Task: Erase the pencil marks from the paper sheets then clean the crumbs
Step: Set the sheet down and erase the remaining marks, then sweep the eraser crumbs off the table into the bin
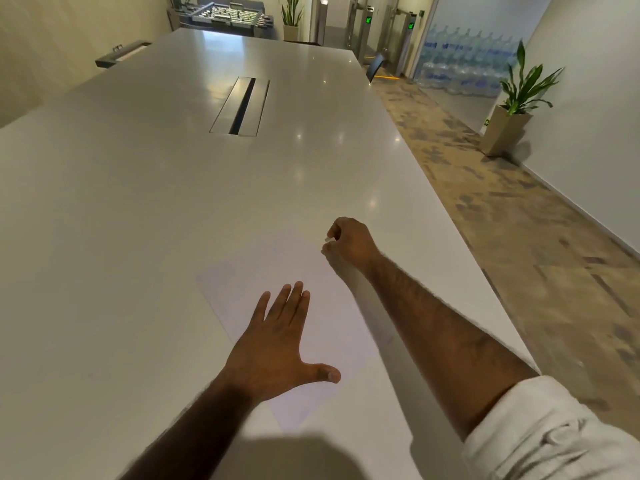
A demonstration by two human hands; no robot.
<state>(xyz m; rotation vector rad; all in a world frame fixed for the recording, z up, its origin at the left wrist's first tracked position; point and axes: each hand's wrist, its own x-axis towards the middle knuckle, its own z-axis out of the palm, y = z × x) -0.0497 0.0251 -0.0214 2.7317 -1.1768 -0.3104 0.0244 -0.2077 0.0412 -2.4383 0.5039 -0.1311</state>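
A white paper sheet (311,271) lies angled on the white table (138,220), close to the near right edge. My left hand (277,348) lies flat on the sheet's near half, fingers straight and spread, thumb out to the right. My right hand (348,242) is at the sheet's far right corner, fingers curled, pinching a small white eraser (328,239) between thumb and fingertips just over the paper. Pencil marks on the sheet are too faint to make out.
A long cable slot (242,105) is set into the table's middle. The table's right edge runs just beyond my right arm, with patterned floor (519,237) below. A potted plant (512,109) stands by the right wall.
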